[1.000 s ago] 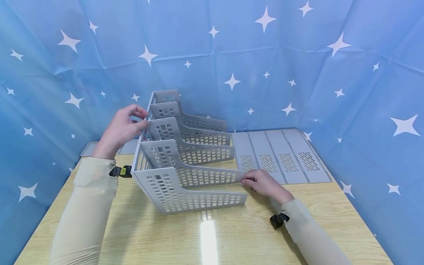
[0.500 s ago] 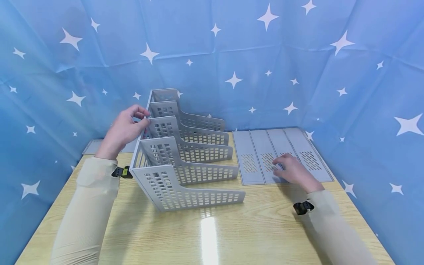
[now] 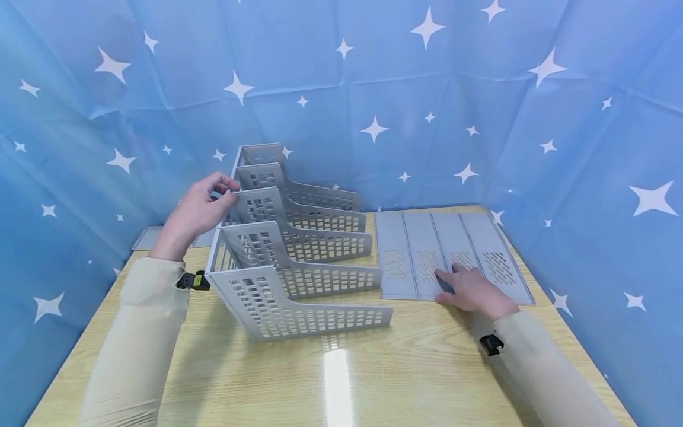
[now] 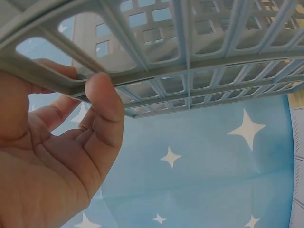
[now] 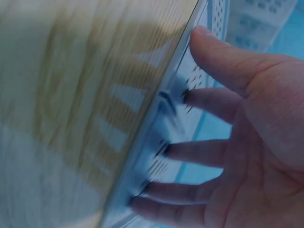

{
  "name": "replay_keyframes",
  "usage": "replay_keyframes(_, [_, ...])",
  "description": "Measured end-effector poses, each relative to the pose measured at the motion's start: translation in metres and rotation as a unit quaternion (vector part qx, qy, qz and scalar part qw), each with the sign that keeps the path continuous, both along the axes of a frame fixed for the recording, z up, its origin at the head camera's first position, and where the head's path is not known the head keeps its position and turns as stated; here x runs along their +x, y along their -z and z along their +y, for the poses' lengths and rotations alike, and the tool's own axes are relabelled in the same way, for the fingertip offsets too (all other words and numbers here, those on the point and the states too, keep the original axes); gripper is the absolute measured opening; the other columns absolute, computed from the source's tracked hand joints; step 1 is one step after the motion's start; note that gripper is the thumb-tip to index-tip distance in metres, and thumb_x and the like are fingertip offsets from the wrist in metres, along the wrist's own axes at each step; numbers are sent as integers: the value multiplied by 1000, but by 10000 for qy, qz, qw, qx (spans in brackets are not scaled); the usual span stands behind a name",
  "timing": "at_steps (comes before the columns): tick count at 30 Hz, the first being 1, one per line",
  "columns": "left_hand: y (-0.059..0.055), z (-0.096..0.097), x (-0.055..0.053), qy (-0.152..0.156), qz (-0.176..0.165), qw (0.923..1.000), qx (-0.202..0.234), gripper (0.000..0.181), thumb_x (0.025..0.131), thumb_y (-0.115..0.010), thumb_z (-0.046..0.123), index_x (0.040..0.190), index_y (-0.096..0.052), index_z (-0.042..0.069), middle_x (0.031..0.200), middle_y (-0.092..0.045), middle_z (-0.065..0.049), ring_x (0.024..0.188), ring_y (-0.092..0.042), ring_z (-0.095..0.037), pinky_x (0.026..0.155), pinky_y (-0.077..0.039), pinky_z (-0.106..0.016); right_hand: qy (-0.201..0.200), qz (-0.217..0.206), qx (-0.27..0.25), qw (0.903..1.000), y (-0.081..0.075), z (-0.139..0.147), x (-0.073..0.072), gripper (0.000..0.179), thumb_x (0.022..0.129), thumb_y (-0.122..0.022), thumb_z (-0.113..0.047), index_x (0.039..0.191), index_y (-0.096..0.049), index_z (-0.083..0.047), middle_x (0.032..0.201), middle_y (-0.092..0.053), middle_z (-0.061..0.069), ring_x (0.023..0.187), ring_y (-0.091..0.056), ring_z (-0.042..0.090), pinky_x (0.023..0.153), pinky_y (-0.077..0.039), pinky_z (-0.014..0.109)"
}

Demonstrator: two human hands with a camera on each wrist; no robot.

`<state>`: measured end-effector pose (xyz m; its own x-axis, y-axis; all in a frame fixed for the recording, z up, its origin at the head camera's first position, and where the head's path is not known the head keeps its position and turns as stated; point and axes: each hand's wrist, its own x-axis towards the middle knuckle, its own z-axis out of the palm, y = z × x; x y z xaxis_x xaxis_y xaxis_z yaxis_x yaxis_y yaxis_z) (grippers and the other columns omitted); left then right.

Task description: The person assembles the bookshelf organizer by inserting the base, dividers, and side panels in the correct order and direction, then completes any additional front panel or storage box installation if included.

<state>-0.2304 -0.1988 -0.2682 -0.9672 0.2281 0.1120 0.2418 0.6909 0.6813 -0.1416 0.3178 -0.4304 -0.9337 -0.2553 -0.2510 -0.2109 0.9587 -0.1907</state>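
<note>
Rack: the grey file rack (image 3: 288, 268) stands left of centre in the head view, its slotted back frame (image 3: 216, 255) on the left and its perforated dividers running rightward, each tall at the back and low at the front.
Bays: five upright dividers bound four bays, open at the top and on the right; wood-grain table shows through the holes.
Left hand: the left hand (image 3: 194, 210), left of centre, pinches the upper rail of the back frame; the thumb lies on one side, and in the left wrist view other fingers pass behind the rail.
Right hand: the right hand (image 3: 475, 290), in the right half of the head view, has its fingers spread and nearly straight, their tips against the grey folding sheet (image 3: 421, 222); the thumb lies along the sheet's near edge.
Sheet: flat on the table right of the rack, it is divided by dark seams into four strips, each with a patch of slanting slots.
Second sheet: part of another grey sheet (image 3: 146, 238) lies at the far left table edge, partly hidden by the left hand.
Surround: the wood-grain table (image 3: 277, 385) fills the lower frame; a blue star-printed curtain (image 3: 320, 35) fills the upper frame.
</note>
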Motion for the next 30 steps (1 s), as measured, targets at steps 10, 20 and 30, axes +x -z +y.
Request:
replay_keyframes(10, [-1,-15,3,-133,110,9997,-176,34,108,-48,28,133,-57,8,125,-60,-17,91,-57,-25,71,-44,-39,178,-828,484,9952,-20,-35,6,77,96,-72,-35,150,-41,11,141,-48,43,134,-38,64,105,-37,74])
replay_keyframes(20, [3,-20,4,-87,235,9997,-29,32,108,-51,25,132,-61,7,103,-67,-13,69,-62,-10,65,-42,-34,-114,-511,-366,9980,-5,11,-15,100,77,-90,-26,160,-37,-9,165,-9,36,142,-9,70,104,-31,79])
replay_keyframes(30, [6,-26,-3,-208,0,9998,37,34,109,-50,30,135,-60,10,105,-64,-9,76,-65,-13,68,-40,-36,245,-613,139,9977,-5,-14,-19,98,86,-83,-40,157,-33,6,153,-15,52,114,-55,63,94,-46,70])
